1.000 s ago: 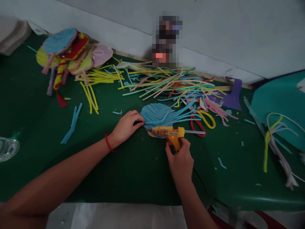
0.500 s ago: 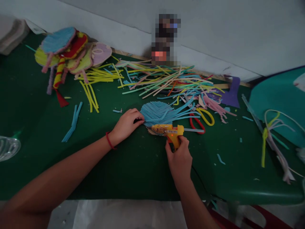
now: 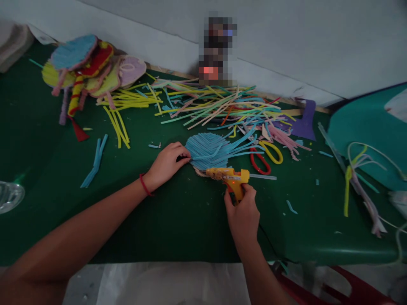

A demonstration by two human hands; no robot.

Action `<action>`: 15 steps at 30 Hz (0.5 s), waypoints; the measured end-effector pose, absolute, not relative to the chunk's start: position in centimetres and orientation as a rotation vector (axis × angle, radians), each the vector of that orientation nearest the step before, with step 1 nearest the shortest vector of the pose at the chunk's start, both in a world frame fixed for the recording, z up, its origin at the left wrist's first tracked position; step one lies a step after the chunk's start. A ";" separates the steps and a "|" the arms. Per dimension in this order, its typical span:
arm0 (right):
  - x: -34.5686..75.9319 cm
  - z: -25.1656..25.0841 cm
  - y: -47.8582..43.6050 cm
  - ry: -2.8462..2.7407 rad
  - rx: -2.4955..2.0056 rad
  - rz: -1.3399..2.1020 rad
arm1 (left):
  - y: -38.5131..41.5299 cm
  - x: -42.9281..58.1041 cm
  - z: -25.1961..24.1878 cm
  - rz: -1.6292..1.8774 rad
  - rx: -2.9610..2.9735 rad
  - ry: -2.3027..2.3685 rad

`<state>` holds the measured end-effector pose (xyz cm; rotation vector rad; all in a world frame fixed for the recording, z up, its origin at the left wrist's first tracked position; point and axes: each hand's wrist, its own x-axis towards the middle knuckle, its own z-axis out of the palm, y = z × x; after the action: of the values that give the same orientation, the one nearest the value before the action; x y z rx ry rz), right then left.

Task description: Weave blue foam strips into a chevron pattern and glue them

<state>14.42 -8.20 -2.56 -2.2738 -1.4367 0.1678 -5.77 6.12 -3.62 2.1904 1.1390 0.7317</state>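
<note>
A rounded piece covered in rows of blue pipe cleaners [image 3: 206,148] lies on the green table, with loose ends fanning out to its right. At its left edge, my left hand [image 3: 173,163] pinches the end of a blue pipe cleaner [image 3: 203,157] that bends across the rows. My right hand [image 3: 244,212] is wrapped round the handle of a yellow glue gun [image 3: 235,178], whose nozzle points left along the piece's lower edge. A clear glue stick [image 3: 263,176] juts from the gun's back. Scissors with red and yellow handles [image 3: 271,152] lie just behind it.
Loose pipe cleaners in many colours [image 3: 216,106] are heaped along the back. Several fuzzy fans [image 3: 74,53] are stacked at back left. Two blue pipe cleaners [image 3: 95,161] lie left of my hand. A clear cup [image 3: 11,197] stands at the left edge, a teal chair [image 3: 365,127] at right.
The glue gun has shifted slightly right, away from my left fingertips. My left hand keeps its pinch at the piece's edge. The whole view has shifted a little.
</note>
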 end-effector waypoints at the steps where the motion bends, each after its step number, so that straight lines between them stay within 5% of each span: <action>1: 14.5 -2.6 -8.3 -1.434 -2.274 0.170 | 6.1 -5.8 -3.6 0.731 2.190 1.140; 15: 15.3 -2.2 -9.5 -1.392 -2.346 0.190 | 6.2 -5.8 -3.8 0.737 2.198 1.138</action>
<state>15.33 -9.54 -2.22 -2.3459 -1.3919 0.1900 -5.84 6.16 -3.78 2.1975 1.1384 0.7367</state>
